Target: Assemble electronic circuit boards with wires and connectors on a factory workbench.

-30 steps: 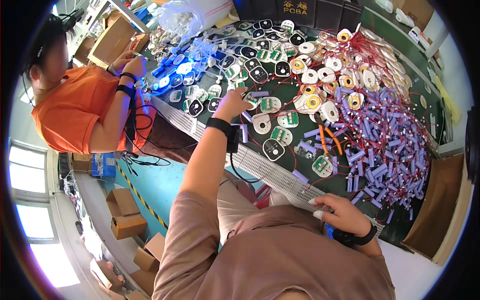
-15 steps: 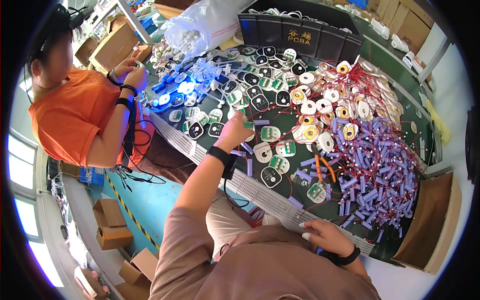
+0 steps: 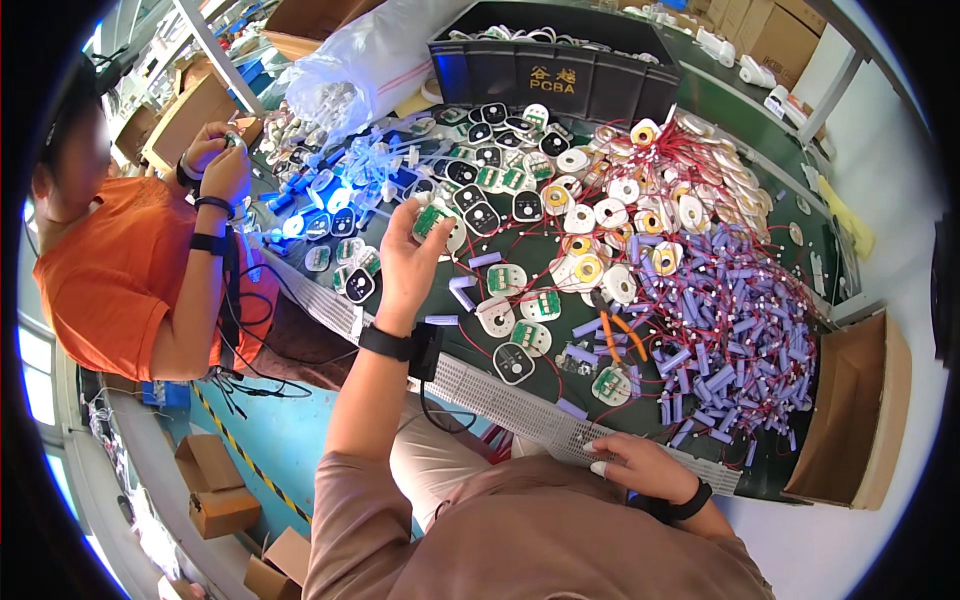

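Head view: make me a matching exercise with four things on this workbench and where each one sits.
Things:
1. round module with a green board
2. orange-handled cutters
3. black tray
4. pile of purple cells

Places:
A. far edge of the bench, behind the round parts
B. right part of the bench, tangled in red wires
C. held up in the left hand
D. flat on the bench, among the parts near its middle

Pairs: 1-C, 2-D, 3-A, 4-B

floor [image 3: 290,440]: teal | window [image 3: 40,365]: bright daylight | cardboard boxes [image 3: 215,485]: on floor
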`<act>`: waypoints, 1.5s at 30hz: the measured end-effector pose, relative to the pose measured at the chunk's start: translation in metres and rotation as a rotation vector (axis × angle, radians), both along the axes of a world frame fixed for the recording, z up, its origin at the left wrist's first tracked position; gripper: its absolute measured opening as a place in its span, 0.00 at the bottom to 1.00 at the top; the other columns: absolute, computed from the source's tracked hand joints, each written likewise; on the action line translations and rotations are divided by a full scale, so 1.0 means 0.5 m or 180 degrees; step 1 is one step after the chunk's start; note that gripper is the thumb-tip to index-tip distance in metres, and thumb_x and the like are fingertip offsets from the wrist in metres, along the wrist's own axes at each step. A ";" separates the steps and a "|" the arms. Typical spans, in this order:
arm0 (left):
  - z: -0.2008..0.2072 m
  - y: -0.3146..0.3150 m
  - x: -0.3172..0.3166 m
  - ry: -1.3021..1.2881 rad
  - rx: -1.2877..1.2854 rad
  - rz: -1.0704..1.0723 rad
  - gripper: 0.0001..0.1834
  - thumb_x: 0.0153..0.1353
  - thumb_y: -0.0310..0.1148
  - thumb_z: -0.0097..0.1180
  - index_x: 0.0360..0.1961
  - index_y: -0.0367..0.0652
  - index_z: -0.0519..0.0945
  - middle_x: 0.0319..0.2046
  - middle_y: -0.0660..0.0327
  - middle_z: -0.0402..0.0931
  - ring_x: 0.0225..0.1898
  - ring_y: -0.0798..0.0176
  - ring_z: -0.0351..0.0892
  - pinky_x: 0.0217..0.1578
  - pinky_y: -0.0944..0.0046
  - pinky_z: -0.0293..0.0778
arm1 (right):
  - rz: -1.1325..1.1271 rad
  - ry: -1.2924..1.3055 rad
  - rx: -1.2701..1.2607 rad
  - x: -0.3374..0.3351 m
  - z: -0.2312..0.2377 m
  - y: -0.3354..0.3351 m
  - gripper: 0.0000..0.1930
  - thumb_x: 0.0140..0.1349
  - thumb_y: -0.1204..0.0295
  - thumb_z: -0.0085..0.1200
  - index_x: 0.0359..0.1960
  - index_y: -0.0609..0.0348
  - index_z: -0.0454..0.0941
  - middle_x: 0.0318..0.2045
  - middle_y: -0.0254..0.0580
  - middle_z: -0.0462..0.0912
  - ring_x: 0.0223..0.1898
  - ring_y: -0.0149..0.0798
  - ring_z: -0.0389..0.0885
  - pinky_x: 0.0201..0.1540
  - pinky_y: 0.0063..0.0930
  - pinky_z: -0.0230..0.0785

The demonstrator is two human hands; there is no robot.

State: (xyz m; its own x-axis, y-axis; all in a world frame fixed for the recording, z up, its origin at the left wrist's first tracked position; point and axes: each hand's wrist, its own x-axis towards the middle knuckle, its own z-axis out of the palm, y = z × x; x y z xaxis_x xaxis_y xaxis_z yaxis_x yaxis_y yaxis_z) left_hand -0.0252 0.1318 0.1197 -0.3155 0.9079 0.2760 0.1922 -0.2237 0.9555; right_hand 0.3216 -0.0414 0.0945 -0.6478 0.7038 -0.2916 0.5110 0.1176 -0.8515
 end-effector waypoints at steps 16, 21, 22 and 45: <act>-0.051 0.025 0.049 0.1169 -0.0590 -0.1189 0.24 0.54 0.37 0.61 0.49 0.36 0.70 0.28 0.57 0.77 0.26 0.66 0.76 0.29 0.66 0.72 | -0.0287 -0.0231 -0.0378 -0.006 0.032 -0.011 0.17 0.56 0.71 0.54 0.46 0.66 0.73 0.40 0.46 0.78 0.41 0.37 0.78 0.43 0.26 0.70; -0.091 0.160 -0.043 0.1705 -0.0075 0.0303 0.21 0.49 0.38 0.61 0.41 0.36 0.75 0.40 0.45 0.74 0.44 0.44 0.73 0.46 0.54 0.69 | -0.0572 -0.0057 -0.0703 -0.017 0.034 0.010 0.17 0.55 0.74 0.54 0.47 0.66 0.72 0.40 0.43 0.79 0.41 0.33 0.78 0.44 0.25 0.69; -0.119 0.209 -0.087 0.1940 0.0106 0.0886 0.24 0.48 0.34 0.61 0.47 0.38 0.72 0.47 0.42 0.70 0.52 0.43 0.67 0.52 0.52 0.64 | -0.0620 0.0173 -0.0785 -0.014 0.019 0.013 0.17 0.56 0.75 0.54 0.47 0.66 0.72 0.40 0.42 0.79 0.41 0.32 0.77 0.44 0.24 0.69; -0.006 0.250 -0.093 0.2407 -0.0243 -0.0751 0.21 0.55 0.32 0.58 0.49 0.36 0.74 0.43 0.52 0.77 0.42 0.60 0.78 0.42 0.62 0.72 | -0.0214 -0.0236 -0.0187 -0.006 0.017 0.080 0.17 0.56 0.69 0.48 0.47 0.62 0.72 0.42 0.49 0.76 0.45 0.48 0.74 0.49 0.36 0.67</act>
